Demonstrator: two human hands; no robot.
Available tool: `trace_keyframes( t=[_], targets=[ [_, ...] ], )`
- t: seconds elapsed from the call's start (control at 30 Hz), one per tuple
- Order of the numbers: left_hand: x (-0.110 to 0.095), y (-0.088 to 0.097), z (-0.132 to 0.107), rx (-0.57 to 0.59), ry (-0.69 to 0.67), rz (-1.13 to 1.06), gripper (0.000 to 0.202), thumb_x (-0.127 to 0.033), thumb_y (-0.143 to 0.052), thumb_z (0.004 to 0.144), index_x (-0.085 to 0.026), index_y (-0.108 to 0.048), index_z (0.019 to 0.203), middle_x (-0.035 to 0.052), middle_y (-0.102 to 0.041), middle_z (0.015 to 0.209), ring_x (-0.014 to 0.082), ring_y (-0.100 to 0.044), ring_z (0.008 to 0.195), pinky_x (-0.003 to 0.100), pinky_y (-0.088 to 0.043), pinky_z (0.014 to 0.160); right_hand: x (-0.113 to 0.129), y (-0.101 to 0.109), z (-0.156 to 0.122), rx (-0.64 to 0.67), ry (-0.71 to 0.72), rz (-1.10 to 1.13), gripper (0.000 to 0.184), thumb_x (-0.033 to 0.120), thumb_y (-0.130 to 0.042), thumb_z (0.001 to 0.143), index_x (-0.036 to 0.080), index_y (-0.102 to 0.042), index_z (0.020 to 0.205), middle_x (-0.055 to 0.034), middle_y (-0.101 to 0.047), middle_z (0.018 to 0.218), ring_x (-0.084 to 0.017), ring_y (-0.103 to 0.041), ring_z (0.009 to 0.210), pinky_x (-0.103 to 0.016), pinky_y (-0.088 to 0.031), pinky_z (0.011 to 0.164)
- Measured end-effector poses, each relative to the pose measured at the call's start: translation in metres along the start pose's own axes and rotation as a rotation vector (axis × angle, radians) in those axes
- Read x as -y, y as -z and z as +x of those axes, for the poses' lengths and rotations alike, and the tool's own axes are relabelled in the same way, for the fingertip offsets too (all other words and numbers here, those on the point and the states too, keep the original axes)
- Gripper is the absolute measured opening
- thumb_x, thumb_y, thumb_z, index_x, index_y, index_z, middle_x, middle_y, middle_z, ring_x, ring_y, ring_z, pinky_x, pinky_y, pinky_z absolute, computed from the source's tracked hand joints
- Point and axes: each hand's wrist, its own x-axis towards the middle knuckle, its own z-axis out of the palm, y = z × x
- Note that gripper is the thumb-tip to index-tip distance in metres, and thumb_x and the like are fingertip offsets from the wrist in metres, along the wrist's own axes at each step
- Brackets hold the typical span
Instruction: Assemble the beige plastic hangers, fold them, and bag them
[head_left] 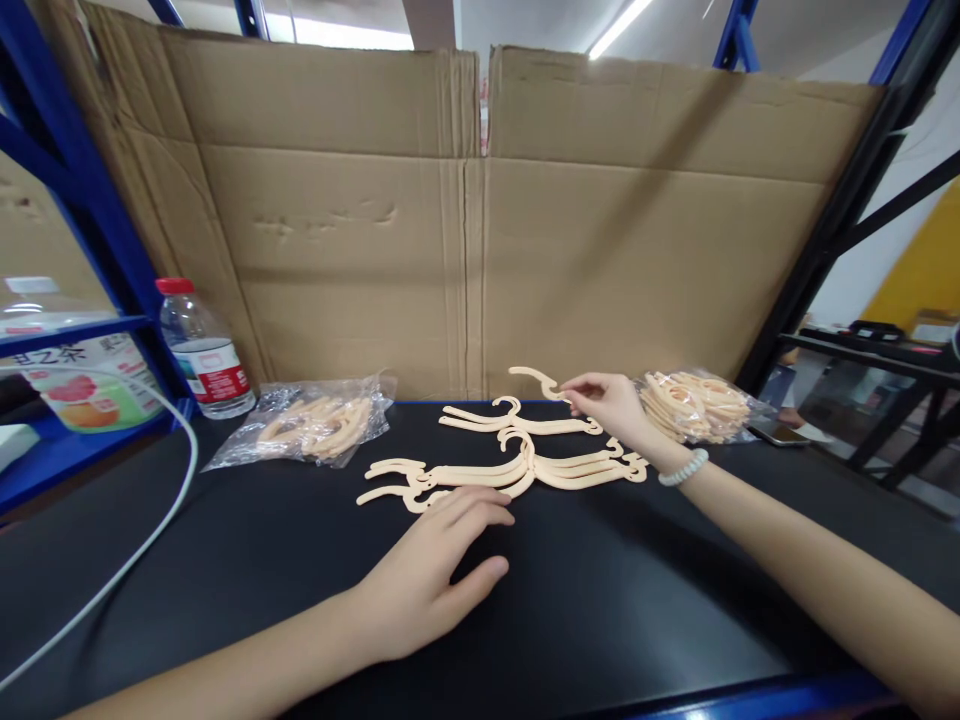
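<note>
In the head view, several cream clothes hangers [480, 472] lie on the black tabletop, their hooks near the middle and their arms pointing left and right. My left hand [442, 570] rests palm down at the front edge of the hangers. Its fingers are stretched out, the thumb stands apart, and the fingertips cover part of the nearest hanger. Beyond the hangers, my right hand [611, 405] pinches one end of a small curved hanger arm [532, 375] and holds it above the table. A bead bracelet [683, 467] is on the right wrist.
Clear plastic bags of cream hanger parts lie at the left [319, 425] and right [697, 400]. A red-capped water bottle [206, 350] stands at the back left, near a white cable [191, 470]. Cardboard [337, 230] walls off the back; a phone [780, 432] lies far right.
</note>
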Motion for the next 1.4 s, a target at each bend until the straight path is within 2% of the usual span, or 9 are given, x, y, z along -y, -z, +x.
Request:
trace_keyframes(
  t=[0.13, 0.23, 0.4, 0.5, 0.6, 0.7, 0.83, 0.93, 1.4],
  targets=[
    [0.002, -0.005, 0.004, -0.162, 0.208, -0.352, 0.030, -0.029, -0.052, 0.092, -0.024, -0.050, 0.121, 0.0096, -0.060, 0.122, 0.0238, -0.059, 0.112, 0.037, -0.053, 0.088, 0.055, -0.014, -0.033, 0.170, 0.063, 0.305, 0.020, 0.033, -0.063, 0.081, 0.016, -0.072, 0.089, -0.0043, -0.072, 0.075, -0.015, -0.067, 0.058, -0.027, -0.058, 0.057],
    [0.002, -0.006, 0.008, -0.253, 0.300, -0.582, 0.029, -0.036, -0.055, 0.090, -0.020, -0.053, 0.115, 0.0104, -0.063, 0.108, 0.0226, -0.065, 0.093, 0.030, -0.056, 0.066, 0.087, -0.020, -0.056, 0.313, 0.060, 0.520, 0.016, 0.028, -0.066, 0.079, 0.016, -0.070, 0.089, -0.0041, -0.071, 0.079, -0.013, -0.065, 0.058, -0.024, -0.057, 0.055],
    [0.000, -0.003, 0.010, -0.293, 0.341, -0.618, 0.034, -0.046, -0.057, 0.088, -0.013, -0.065, 0.088, 0.0077, -0.065, 0.080, 0.0166, -0.062, 0.065, 0.025, -0.051, 0.050, 0.106, -0.028, -0.075, 0.497, 0.013, 0.581, 0.018, 0.029, -0.067, 0.081, 0.016, -0.070, 0.093, -0.0044, -0.071, 0.079, -0.015, -0.067, 0.062, -0.024, -0.056, 0.053],
    [-0.001, -0.003, 0.010, -0.303, 0.354, -0.672, 0.035, -0.047, -0.058, 0.087, -0.013, -0.063, 0.083, 0.0058, -0.066, 0.075, 0.0155, -0.062, 0.062, 0.025, -0.052, 0.053, 0.096, -0.027, -0.066, 0.470, 0.103, 0.445, 0.017, 0.031, -0.061, 0.088, 0.018, -0.069, 0.096, -0.0041, -0.073, 0.083, -0.016, -0.068, 0.068, -0.025, -0.055, 0.059],
    [0.001, -0.002, 0.010, -0.315, 0.380, -0.717, 0.035, -0.048, -0.059, 0.086, -0.013, -0.060, 0.083, 0.0047, -0.066, 0.075, 0.0147, -0.063, 0.063, 0.025, -0.052, 0.055, 0.068, -0.021, -0.041, 0.307, 0.268, 0.082, 0.017, 0.025, -0.055, 0.092, 0.019, -0.069, 0.100, -0.0050, -0.074, 0.093, -0.018, -0.069, 0.081, -0.028, -0.053, 0.073],
    [0.002, -0.002, 0.011, -0.333, 0.415, -0.738, 0.035, -0.049, -0.060, 0.085, -0.014, -0.058, 0.081, 0.0025, -0.064, 0.073, 0.0130, -0.061, 0.062, 0.024, -0.051, 0.055, 0.030, -0.017, -0.014, 0.307, 0.319, -0.287, 0.019, 0.018, -0.056, 0.089, 0.017, -0.069, 0.103, -0.0093, -0.073, 0.100, -0.024, -0.067, 0.092, -0.037, -0.051, 0.084],
    [0.003, -0.001, 0.012, -0.359, 0.433, -0.757, 0.035, -0.049, -0.063, 0.084, -0.015, -0.056, 0.079, 0.0007, -0.062, 0.072, 0.0113, -0.059, 0.060, 0.023, -0.050, 0.055, -0.014, -0.019, 0.001, 0.353, 0.290, -0.362, 0.017, 0.010, -0.059, 0.083, 0.015, -0.071, 0.095, -0.0119, -0.072, 0.095, -0.026, -0.066, 0.090, -0.038, -0.051, 0.082],
    [0.005, -0.001, 0.013, -0.360, 0.446, -0.771, 0.035, -0.050, -0.063, 0.083, -0.015, -0.057, 0.080, 0.0001, -0.062, 0.071, 0.0110, -0.058, 0.059, 0.023, -0.050, 0.055, -0.030, -0.024, 0.003, 0.385, 0.298, -0.366, 0.013, 0.011, -0.060, 0.084, 0.016, -0.070, 0.091, -0.0096, -0.071, 0.090, -0.023, -0.065, 0.083, -0.034, -0.050, 0.078],
    [0.003, 0.008, 0.014, -0.424, 0.439, -0.757, 0.028, -0.038, -0.075, 0.075, -0.016, -0.058, 0.078, -0.0012, -0.060, 0.074, 0.0108, -0.056, 0.059, 0.024, -0.049, 0.056, -0.041, -0.036, 0.008, 0.341, 0.296, -0.305, 0.006, 0.016, -0.062, 0.084, 0.017, -0.067, 0.082, -0.0075, -0.065, 0.089, -0.022, -0.058, 0.089, -0.035, -0.046, 0.085]
  ],
)
